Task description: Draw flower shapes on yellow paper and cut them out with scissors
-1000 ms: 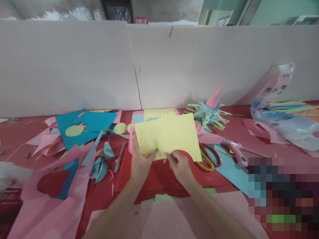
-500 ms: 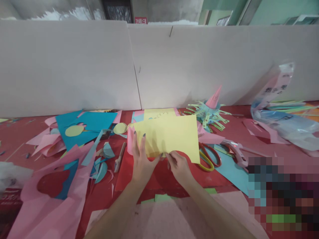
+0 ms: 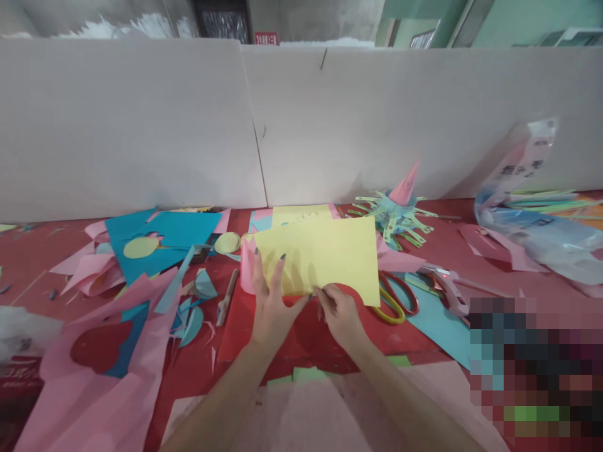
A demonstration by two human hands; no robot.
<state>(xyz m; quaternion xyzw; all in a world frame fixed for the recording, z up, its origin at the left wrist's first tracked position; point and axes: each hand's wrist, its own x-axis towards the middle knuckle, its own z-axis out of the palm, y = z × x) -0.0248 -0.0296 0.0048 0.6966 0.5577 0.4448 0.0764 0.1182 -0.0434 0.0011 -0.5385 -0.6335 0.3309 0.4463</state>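
Note:
A sheet of yellow paper [image 3: 325, 254] stands tilted before me over red paper [image 3: 301, 326]. My left hand [image 3: 273, 307] lies against its left part with fingers spread, its thumb stretched to the sheet's lower edge. At that same edge my right hand [image 3: 340, 309] is closed in a pinch on the yellow paper, close to the left thumb; its fingertips are partly hidden. A pink paper piece [image 3: 247, 269] shows beside the sheet's left end. Scissors with red and yellow handles [image 3: 400, 301] lie at its right corner, their blades hidden.
A pink glue gun [image 3: 450, 290] lies on the right. Behind it stands a paper figure with a pink cone [image 3: 405, 185] and green strips. Blue paper [image 3: 183, 229], pink scraps [image 3: 108, 402] and a utility knife [image 3: 227, 298] lie left. A white board [image 3: 141, 125] closes off the back.
The yellow paper has shifted slightly to the right. My left fingers have moved right with it, and the left thumb sits a little lower and further right.

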